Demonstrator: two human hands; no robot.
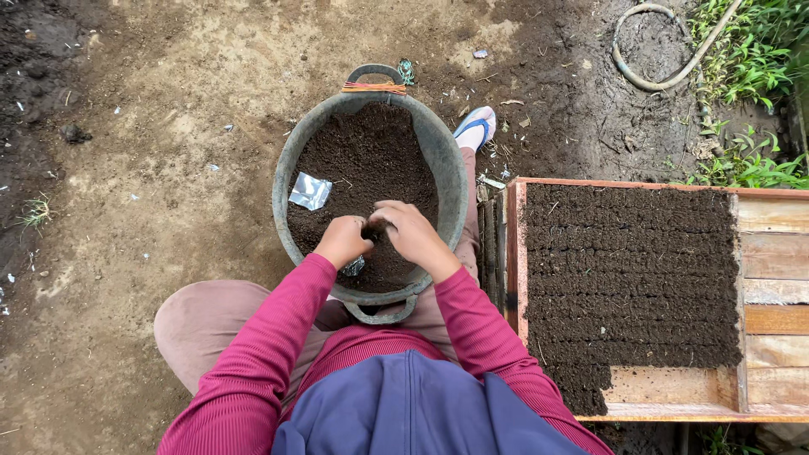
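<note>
A round grey tub [448, 160] full of dark soil [362, 152] stands on the ground between my knees. My left hand [342, 240] is curled shut over the near part of the soil, with a small silvery packet showing just under it. My right hand [413, 232] sits right beside it, fingers bent and touching a clump of soil held between both hands. A second torn silver packet [309, 191] lies on the soil at the tub's left side.
A shallow wooden tray [771, 253] at the right holds rows of pressed soil blocks [628, 278], with bare wood at its right and near edges. A sandalled foot [476, 125] rests beyond the tub. A hose loop [653, 50] and green plants lie at the upper right.
</note>
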